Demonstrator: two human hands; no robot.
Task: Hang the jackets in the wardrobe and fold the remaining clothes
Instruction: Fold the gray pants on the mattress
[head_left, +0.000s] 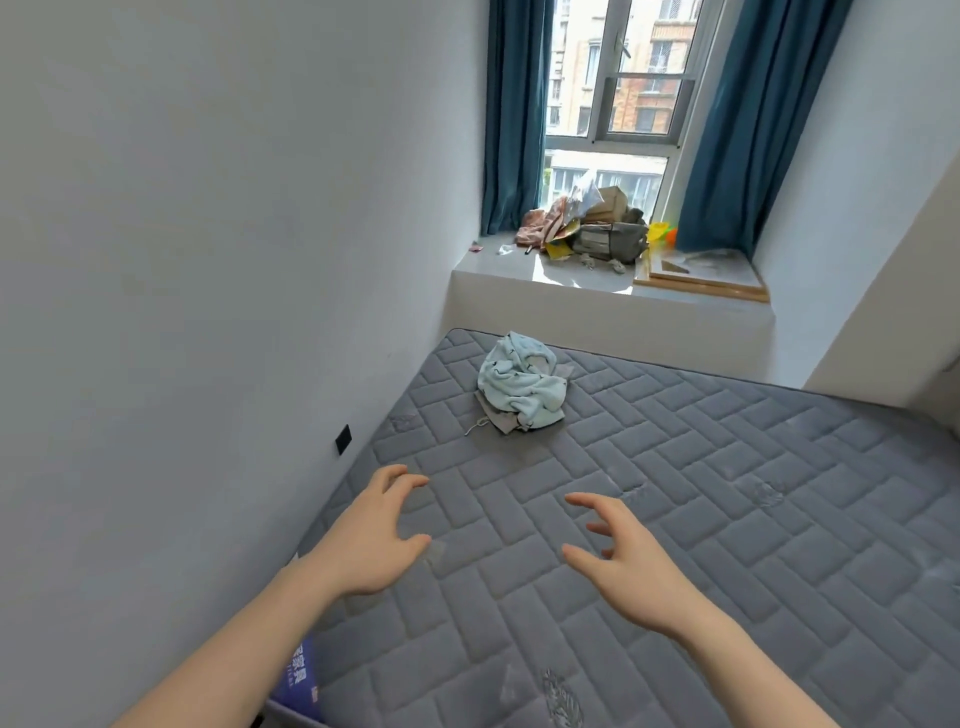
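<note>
From the head camera, both bare forearms reach forward over a grey quilted mattress that fills the lower right of the view. The left hand hovers near the mattress's left edge with fingers spread and loosely bent, thumb pointing right, holding nothing. The right hand hovers just to its right, apart from it, fingers likewise spread and slightly curved, thumb pointing left, also empty. Whether either palm touches the mattress cannot be told. Farther on, near the mattress's far left corner and well apart from both hands, lies a crumpled pale blue garment with small dark marks, bunched on top of a grey piece of clothing whose drawstring trails out to the left. A white wall runs along the left with a small black socket plate low down. Beyond the mattress a window ledge carries a heap of boxes, paper and cloth, between dark blue curtains framing the window. A blue printed label shows beside the left forearm.
</note>
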